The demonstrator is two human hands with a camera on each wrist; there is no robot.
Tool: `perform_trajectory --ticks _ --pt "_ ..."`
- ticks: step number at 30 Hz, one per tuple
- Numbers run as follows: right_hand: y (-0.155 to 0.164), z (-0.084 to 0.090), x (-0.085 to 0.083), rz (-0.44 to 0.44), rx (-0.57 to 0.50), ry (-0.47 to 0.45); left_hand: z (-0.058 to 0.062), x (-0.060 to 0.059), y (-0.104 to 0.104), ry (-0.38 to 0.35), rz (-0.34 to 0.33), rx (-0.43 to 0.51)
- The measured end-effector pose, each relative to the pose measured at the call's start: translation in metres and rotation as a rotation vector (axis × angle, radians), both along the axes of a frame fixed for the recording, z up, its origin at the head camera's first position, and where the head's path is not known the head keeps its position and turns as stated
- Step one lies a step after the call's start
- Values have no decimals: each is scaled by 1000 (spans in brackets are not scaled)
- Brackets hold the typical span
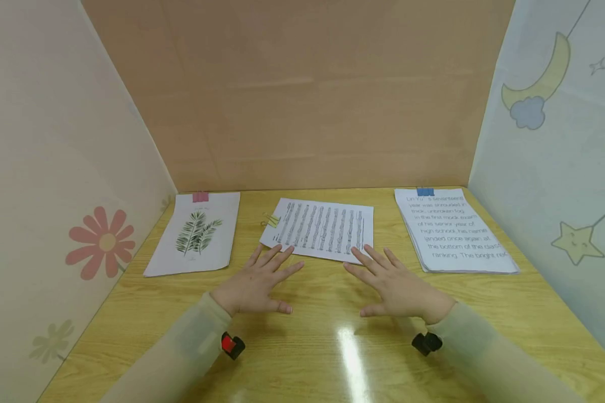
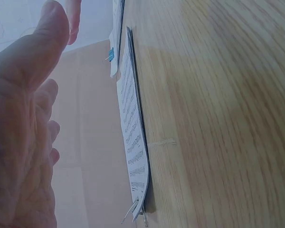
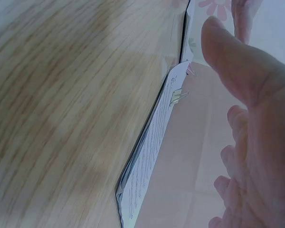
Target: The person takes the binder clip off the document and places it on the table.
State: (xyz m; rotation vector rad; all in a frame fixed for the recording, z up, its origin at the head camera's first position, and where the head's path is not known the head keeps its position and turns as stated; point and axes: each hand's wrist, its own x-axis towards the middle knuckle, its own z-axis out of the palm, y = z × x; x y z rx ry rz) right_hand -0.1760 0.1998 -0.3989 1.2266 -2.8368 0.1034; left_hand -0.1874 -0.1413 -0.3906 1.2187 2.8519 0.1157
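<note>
A clipped stack of sheet music (image 1: 322,228) lies in the middle of the wooden table (image 1: 312,358), with a yellow binder clip (image 1: 270,220) on its left edge. My left hand (image 1: 262,277) and right hand (image 1: 390,280) are spread flat, palms down, just in front of it. The fingertips of both reach the stack's near edge, and neither hand holds anything. In the left wrist view, the left hand (image 2: 23,142) hovers above the stack (image 2: 133,137). The right wrist view shows the right hand (image 3: 247,118) above the same stack (image 3: 149,161) and its clip (image 3: 178,96).
A stack with a leaf picture (image 1: 196,238) and a pink clip (image 1: 200,196) lies at the left. At the right is a stack of printed text (image 1: 454,232) with a blue clip (image 1: 426,192). Cardboard and decorated walls close in three sides of the table.
</note>
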Motion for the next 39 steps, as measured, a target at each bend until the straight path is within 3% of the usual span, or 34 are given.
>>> perform_trajectory --ticks 13,20,24,27,32,39 --pt "1 0 0 29 -23 35 5 3 2 -22 6 -10" --pt "-1 -3 1 47 -85 67 2 5 3 -100 16 39" --pt "-2 -4 2 38 -94 61 -4 2 6 -180 52 129" --pt "-4 -6 2 19 -92 48 -11 -3 9 -253 115 252" --pt "-6 -9 2 -18 -100 15 -23 -9 15 -402 274 481" --pt "-9 -14 3 -78 -154 -2 -37 -19 25 -555 591 769"
